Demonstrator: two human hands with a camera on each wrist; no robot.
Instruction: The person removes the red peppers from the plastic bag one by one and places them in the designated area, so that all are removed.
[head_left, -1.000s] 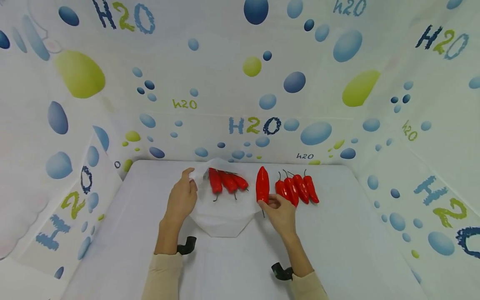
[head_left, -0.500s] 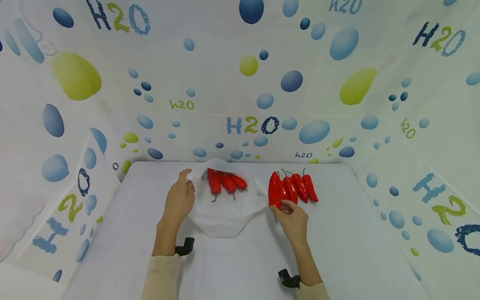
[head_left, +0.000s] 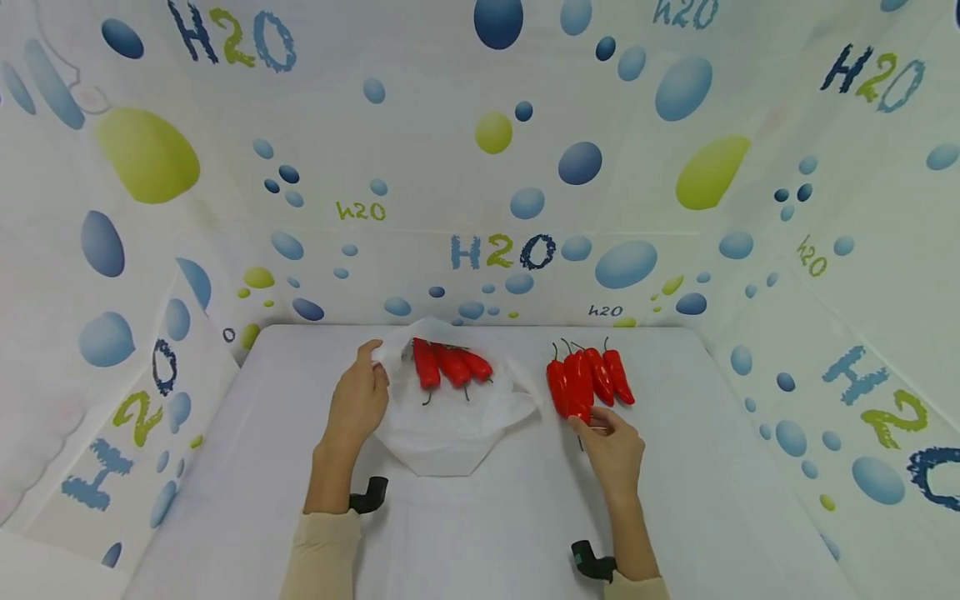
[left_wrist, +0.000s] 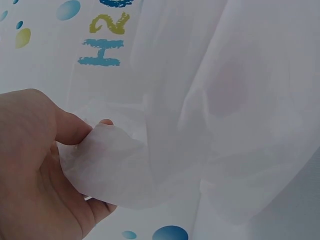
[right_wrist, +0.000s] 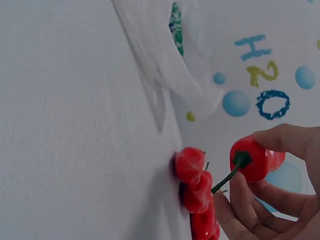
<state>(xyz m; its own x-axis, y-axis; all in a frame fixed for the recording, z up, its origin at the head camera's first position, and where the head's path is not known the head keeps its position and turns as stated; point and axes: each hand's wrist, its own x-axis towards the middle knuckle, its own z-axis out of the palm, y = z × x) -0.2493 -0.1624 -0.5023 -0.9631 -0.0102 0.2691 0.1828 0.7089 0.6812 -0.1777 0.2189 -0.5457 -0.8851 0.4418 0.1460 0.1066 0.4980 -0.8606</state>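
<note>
We noted the left hand [head_left: 360, 396] pinching the edge of a white bag [head_left: 450, 442], the right hand [head_left: 617, 454] gripping one red pepper [head_left: 578, 383] near its stem end, over the pepper row [head_left: 618, 377] on the desk [head_left: 720, 475].

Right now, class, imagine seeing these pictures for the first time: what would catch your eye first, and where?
The bright red pepper pinched in the right hand stands out, in front of a row of peppers right of centre. Further left, three more red peppers show within the outline of a white bag, its left edge held by the left hand. Behind rises a white backdrop with "H2O" lettering and blue and green spots.
</note>
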